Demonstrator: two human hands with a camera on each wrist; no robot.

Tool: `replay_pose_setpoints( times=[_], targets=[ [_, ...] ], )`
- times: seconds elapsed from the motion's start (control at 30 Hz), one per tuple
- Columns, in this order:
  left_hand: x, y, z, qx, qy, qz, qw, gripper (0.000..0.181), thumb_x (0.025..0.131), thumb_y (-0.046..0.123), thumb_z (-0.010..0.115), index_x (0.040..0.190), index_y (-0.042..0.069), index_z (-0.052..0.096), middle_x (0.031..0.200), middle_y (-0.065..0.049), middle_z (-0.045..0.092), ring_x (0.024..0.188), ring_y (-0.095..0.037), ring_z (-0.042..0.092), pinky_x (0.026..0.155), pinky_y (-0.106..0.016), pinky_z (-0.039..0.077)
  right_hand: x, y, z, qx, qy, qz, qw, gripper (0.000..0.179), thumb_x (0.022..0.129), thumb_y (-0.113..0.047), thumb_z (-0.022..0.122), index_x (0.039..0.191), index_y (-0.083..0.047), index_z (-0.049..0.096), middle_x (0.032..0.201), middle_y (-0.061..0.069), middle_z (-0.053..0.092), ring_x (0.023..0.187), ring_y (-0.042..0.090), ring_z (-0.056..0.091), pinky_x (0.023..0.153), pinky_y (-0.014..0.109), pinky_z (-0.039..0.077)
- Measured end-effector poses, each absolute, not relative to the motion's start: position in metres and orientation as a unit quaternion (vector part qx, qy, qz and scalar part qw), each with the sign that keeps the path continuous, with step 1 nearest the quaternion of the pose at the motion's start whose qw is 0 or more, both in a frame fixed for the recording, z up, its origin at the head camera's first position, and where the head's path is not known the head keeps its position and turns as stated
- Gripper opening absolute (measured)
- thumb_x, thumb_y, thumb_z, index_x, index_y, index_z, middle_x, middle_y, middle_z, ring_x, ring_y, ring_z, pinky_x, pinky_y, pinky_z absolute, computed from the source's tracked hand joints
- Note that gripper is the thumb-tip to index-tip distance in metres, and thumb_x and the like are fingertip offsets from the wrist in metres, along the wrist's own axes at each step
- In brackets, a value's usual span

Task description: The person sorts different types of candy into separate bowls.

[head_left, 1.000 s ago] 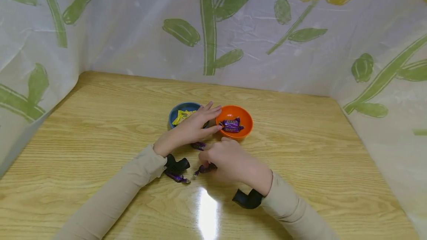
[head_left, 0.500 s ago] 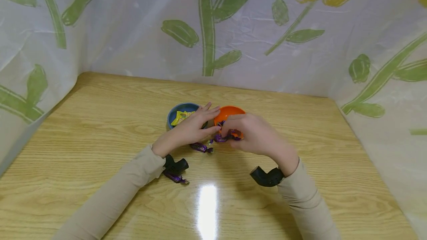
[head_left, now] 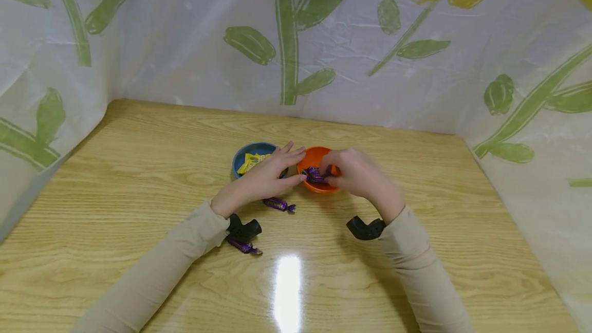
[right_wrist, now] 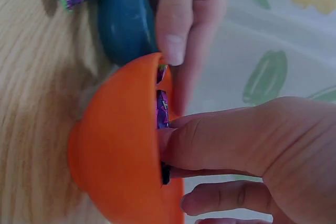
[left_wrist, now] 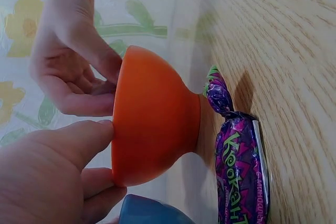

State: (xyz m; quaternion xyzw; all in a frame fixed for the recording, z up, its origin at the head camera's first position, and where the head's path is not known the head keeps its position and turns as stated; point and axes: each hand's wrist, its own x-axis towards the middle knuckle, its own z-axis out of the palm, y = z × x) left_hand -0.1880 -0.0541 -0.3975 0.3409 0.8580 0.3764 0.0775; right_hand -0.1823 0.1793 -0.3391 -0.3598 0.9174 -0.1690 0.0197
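Observation:
My left hand stretches over the blue bowl, its fairly straight fingers and thumb touching the rim of the orange bowl. From the right, my right hand reaches into the orange bowl. Its thumb and fingertips pinch a purple-wrapped candy, partly hidden by the thumb and the rim. Purple candies lie inside that bowl. Yellow-wrapped sweets fill part of the blue one. A purple candy lies on the table beside the orange bowl's foot.
Below my left hand in the head view is a loose purple candy. Another purple candy lies nearer, partly under the black wrist camera. A flower-printed sheet hangs behind the wooden table.
My right hand has picked up a purple candy from the table, carried it up and right, and reached into the orange bowl with it. The left hand has stayed at the bowl's rim.

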Motion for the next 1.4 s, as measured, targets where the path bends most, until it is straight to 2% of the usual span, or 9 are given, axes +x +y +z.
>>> replay_pose_setpoints(
  times=[0.37,0.67,0.8,0.93,1.03,1.2,1.3,1.4],
  targets=[
    [-0.186,-0.054,-0.396,0.339,0.86,0.372,0.079,0.06,0.102,0.031,0.057,0.15,0.001,0.039,0.161,-0.01,0.028,0.151,-0.032,0.007,0.121,-0.049,0.003,-0.185,0.172,-0.35,-0.333,0.931,-0.128,0.073,0.013,0.083,-0.003,0.076,0.079,-0.016,0.075,0.077,-0.005,0.07,0.065,0.012,0.059,0.068,0.034,0.053],
    [-0.186,-0.055,-0.396,0.341,0.86,0.373,0.074,0.06,0.102,0.031,0.059,0.15,0.001,0.04,0.16,-0.01,0.029,0.151,-0.033,0.007,0.121,-0.05,0.004,-0.183,0.165,-0.352,-0.309,0.945,-0.096,0.056,0.016,0.08,-0.001,0.075,0.074,-0.015,0.076,0.073,-0.004,0.07,0.064,0.014,0.059,0.065,0.035,0.053],
    [-0.186,-0.055,-0.396,0.339,0.86,0.374,0.076,0.06,0.102,0.031,0.058,0.15,0.001,0.04,0.16,-0.01,0.029,0.151,-0.032,0.007,0.121,-0.049,0.004,-0.179,0.163,-0.35,-0.307,0.948,-0.075,0.041,0.013,0.082,-0.004,0.076,0.075,-0.016,0.077,0.074,-0.005,0.07,0.064,0.013,0.058,0.071,0.04,0.053],
    [-0.186,-0.055,-0.395,0.338,0.86,0.373,0.076,0.059,0.102,0.032,0.058,0.15,0.002,0.04,0.16,-0.009,0.029,0.151,-0.032,0.007,0.121,-0.049,0.004,-0.169,0.157,-0.342,-0.309,0.949,-0.064,0.01,0.004,0.086,-0.013,0.077,0.084,-0.016,0.08,0.083,-0.005,0.074,0.069,0.014,0.063,0.082,0.048,0.051],
    [-0.186,-0.055,-0.395,0.337,0.86,0.375,0.077,0.059,0.102,0.032,0.058,0.151,0.004,0.04,0.16,-0.009,0.029,0.151,-0.032,0.007,0.121,-0.05,0.004,-0.159,0.151,-0.336,-0.325,0.943,-0.072,-0.031,0.003,0.087,-0.017,0.077,0.087,-0.015,0.08,0.086,-0.003,0.073,0.071,0.015,0.065,0.08,0.045,0.05],
    [-0.186,-0.056,-0.395,0.337,0.86,0.374,0.078,0.057,0.102,0.03,0.059,0.151,0.007,0.042,0.16,-0.01,0.03,0.151,-0.032,0.006,0.121,-0.051,0.005,-0.143,0.138,-0.33,-0.37,0.919,-0.089,-0.109,0.004,0.085,-0.018,0.079,0.085,-0.015,0.078,0.08,-0.005,0.071,0.072,0.015,0.066,0.073,0.04,0.049],
    [-0.186,-0.057,-0.394,0.34,0.859,0.375,0.079,0.058,0.101,0.029,0.059,0.151,0.005,0.041,0.16,-0.01,0.03,0.151,-0.033,0.006,0.12,-0.052,0.005,-0.135,0.129,-0.332,-0.392,0.908,-0.086,-0.12,0.005,0.084,-0.018,0.079,0.088,-0.016,0.079,0.078,-0.006,0.07,0.075,0.014,0.066,0.077,0.04,0.051],
    [-0.184,-0.058,-0.394,0.339,0.86,0.374,0.083,0.058,0.101,0.027,0.059,0.151,0.005,0.039,0.16,-0.009,0.029,0.151,-0.032,0.006,0.12,-0.052,0.005,-0.129,0.119,-0.337,-0.407,0.904,-0.083,-0.101,0.005,0.083,-0.017,0.08,0.087,-0.018,0.079,0.079,-0.007,0.07,0.076,0.014,0.067,0.078,0.037,0.054]
  ],
)
